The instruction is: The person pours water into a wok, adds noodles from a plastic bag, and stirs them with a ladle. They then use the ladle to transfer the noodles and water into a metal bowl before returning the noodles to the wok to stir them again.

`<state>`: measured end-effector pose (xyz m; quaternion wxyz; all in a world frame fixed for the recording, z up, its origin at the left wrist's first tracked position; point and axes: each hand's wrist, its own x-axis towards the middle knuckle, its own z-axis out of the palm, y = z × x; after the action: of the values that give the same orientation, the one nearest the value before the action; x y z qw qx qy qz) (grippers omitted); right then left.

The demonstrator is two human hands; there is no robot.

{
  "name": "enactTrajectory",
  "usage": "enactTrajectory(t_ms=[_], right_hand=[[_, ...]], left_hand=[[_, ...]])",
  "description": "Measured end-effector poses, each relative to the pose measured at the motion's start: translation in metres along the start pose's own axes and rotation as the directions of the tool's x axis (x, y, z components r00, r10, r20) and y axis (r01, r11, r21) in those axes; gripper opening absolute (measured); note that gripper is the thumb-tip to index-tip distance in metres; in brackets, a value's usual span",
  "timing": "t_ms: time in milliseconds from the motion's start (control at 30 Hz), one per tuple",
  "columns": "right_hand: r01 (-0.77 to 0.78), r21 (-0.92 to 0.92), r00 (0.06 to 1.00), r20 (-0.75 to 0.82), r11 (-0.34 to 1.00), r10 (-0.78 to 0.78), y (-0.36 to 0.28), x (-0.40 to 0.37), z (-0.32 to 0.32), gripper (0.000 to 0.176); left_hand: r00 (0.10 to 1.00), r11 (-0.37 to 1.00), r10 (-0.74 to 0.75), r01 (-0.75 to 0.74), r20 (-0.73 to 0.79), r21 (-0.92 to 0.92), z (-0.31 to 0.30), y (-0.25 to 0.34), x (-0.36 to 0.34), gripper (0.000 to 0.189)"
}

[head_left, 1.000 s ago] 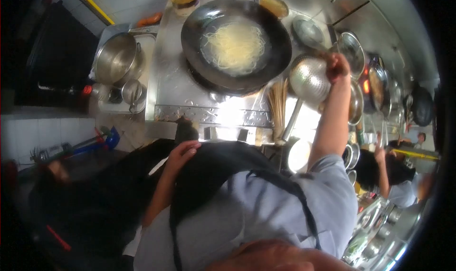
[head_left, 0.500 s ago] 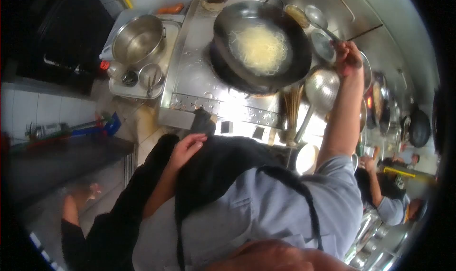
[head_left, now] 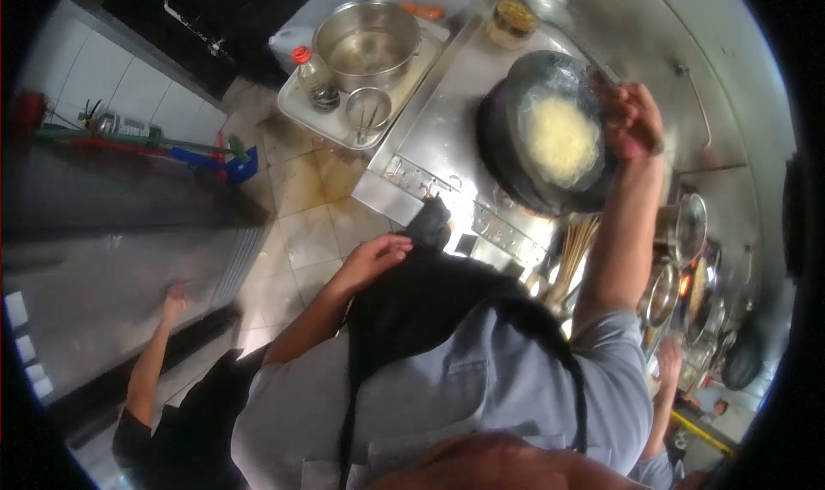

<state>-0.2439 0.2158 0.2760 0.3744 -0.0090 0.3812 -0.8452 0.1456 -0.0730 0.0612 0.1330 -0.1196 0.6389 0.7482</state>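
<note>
A dark wok [head_left: 505, 142] sits over the stove at upper right, with pale noodles [head_left: 563, 142] inside. Above its right rim, my right hand [head_left: 632, 120] is closed around the handle of a metal ladle [head_left: 548, 4], whose bowl points up and away from the noodles. My left hand [head_left: 378, 258] is low, beside the black apron [head_left: 447, 301] and a black cloth [head_left: 430, 223]. Its fingers are extended and hold nothing visible.
Left of the stove, a tray [head_left: 331, 133] bears a steel pot [head_left: 368, 43], a small pot [head_left: 368, 110] and a red-capped bottle [head_left: 318, 82]. Bamboo sticks [head_left: 571, 254] stand near the stove's front. Other people's hands show at left [head_left: 175, 299] and right [head_left: 669, 361].
The camera view has turned, shifting the stove and wok rightward. The wok looks more tilted and the noodles sit differently in it. My right hand still grips the ladle.
</note>
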Motion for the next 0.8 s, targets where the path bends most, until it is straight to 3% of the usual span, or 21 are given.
enactTrajectory(t_ms=[67, 133, 167, 267, 300, 333, 400, 433, 500, 533, 600, 633, 667, 733, 767, 800], right_hand=[[0.028, -0.145, 0.999, -0.013, 0.989, -0.030, 0.024, 0.020, 0.021, 0.043], [-0.088, -0.190, 0.996, -0.051, 0.978, 0.080, 0.047, 0.042, 0.044, 0.033], [-0.082, -0.312, 0.995, -0.086, 0.947, 0.057, 0.062, 0.046, 0.060, 0.030], [-0.138, -0.591, 0.989, -0.122, 0.795, 0.082, 0.097, 0.068, 0.086, 0.024], [-0.107, -0.674, 0.986, -0.166, 0.731, -0.008, 0.108, 0.064, 0.099, 0.022], [-0.116, -0.690, 0.991, -0.131, 0.715, 0.035, 0.116, 0.072, 0.106, 0.019], [-0.116, -0.830, 0.992, -0.124, 0.546, 0.021, 0.124, 0.068, 0.120, 0.025], [-0.115, -0.830, 0.992, -0.122, 0.546, 0.025, 0.132, 0.072, 0.122, 0.025], [-0.044, -0.930, 0.985, -0.101, 0.364, -0.139, 0.150, 0.080, 0.116, 0.041], [-0.044, -0.929, 0.985, -0.102, 0.368, -0.140, 0.160, 0.083, 0.112, 0.041], [0.134, -0.987, 0.933, 0.095, 0.091, -0.346, 0.174, 0.085, 0.105, 0.052], [0.012, -0.995, 0.962, -0.015, 0.096, -0.274, 0.177, 0.076, 0.116, 0.058], [0.008, -0.995, 0.959, -0.021, 0.101, -0.282, 0.188, 0.078, 0.109, 0.058], [0.125, -0.976, 0.878, 0.193, -0.180, -0.438, 0.216, 0.084, 0.084, 0.062], [-0.010, -0.973, 0.924, 0.080, -0.232, -0.374, 0.223, 0.081, 0.089, 0.066], [0.094, -0.971, 0.868, 0.188, -0.220, -0.459, 0.235, 0.085, 0.071, 0.053]], left_hand=[[1.000, 1.000, 0.002, -0.002, -0.019, -0.004, -0.003, -0.008, -0.004, 0.034], [0.999, 1.000, 0.001, -0.002, -0.040, -0.009, -0.006, -0.012, -0.010, 0.034], [0.999, 1.000, 0.005, -0.006, -0.053, -0.007, -0.008, -0.012, -0.013, 0.033], [0.997, 0.999, 0.023, -0.025, -0.078, -0.026, -0.013, -0.018, -0.020, 0.031], [0.996, 0.998, 0.033, -0.036, -0.080, -0.044, -0.015, -0.020, -0.023, 0.031], [0.996, 0.998, 0.032, -0.037, -0.088, -0.046, -0.016, -0.020, -0.026, 0.031], [0.995, 0.999, 0.034, -0.037, -0.099, -0.035, -0.018, -0.018, -0.031, 0.031], [0.994, 0.999, 0.033, -0.037, -0.103, -0.035, -0.018, -0.021, -0.032, 0.031], [0.995, 0.993, 0.008, -0.020, -0.098, -0.117, -0.019, -0.030, -0.033, 0.032], [0.995, 0.993, 0.006, -0.017, -0.097, -0.114, -0.020, -0.033, -0.032, 0.032], [0.997, 0.997, -0.001, -0.005, -0.079, -0.078, -0.021, -0.036, -0.031, 0.032], [0.997, 0.997, -0.003, -0.003, -0.072, -0.073, -0.020, -0.035, -0.030, 0.032], [0.998, 0.998, 0.003, -0.007, -0.064, -0.065, -0.020, -0.034, -0.028, 0.032], [0.999, 0.999, 0.011, -0.013, -0.044, -0.048, -0.018, -0.032, -0.022, 0.033], [0.998, 0.998, 0.054, -0.054, -0.029, -0.012, -0.017, -0.032, -0.018, 0.033], [0.995, 0.995, 0.097, -0.096, -0.010, 0.023, -0.015, -0.032, -0.014, 0.033]])
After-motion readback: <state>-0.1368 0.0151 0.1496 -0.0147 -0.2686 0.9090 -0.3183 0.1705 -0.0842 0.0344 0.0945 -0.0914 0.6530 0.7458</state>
